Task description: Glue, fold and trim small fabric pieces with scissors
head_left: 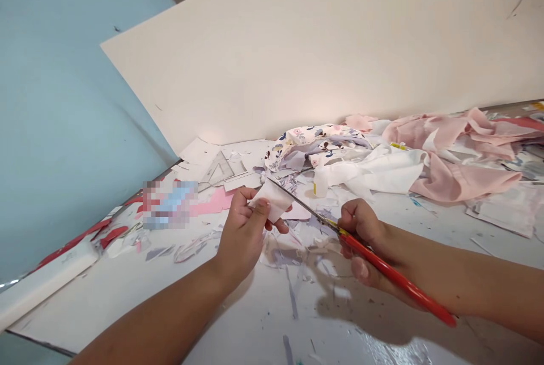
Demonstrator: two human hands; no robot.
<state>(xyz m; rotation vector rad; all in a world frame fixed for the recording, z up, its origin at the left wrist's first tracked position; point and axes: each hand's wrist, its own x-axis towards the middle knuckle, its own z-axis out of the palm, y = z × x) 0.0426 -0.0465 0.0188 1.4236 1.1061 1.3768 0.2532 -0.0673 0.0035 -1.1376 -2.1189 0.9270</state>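
Pinched between the thumb and fingers of my left hand point(249, 229) is a small white piece of paper or cloth point(272, 199), I cannot tell which. My right hand point(365, 240) is closed around a pair of red-handled scissors point(395, 274). Their metal blades point up and left and lie along the upper right edge of the white piece. The blades look nearly closed, and part of the handle is hidden by my fingers. Thin paper scraps point(293, 291) lie on the tabletop under both hands.
Behind my hands, floral fabric point(297, 141), white cloth point(365, 169) and pink cloth point(463, 175) lie heaped against a tall pale board point(323, 42). A clear set square point(219, 169) and pink paper point(212, 203) are at left. A white foam-like bar point(51, 280) lies along the table's left edge.
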